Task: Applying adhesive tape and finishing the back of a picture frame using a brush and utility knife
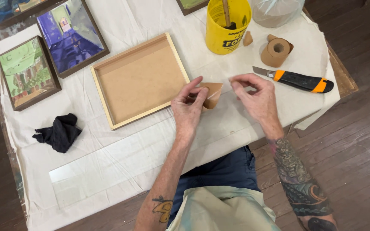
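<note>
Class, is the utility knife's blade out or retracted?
Out: bare metal blade projects from the utility knife, lying right of the right hand.
</note>
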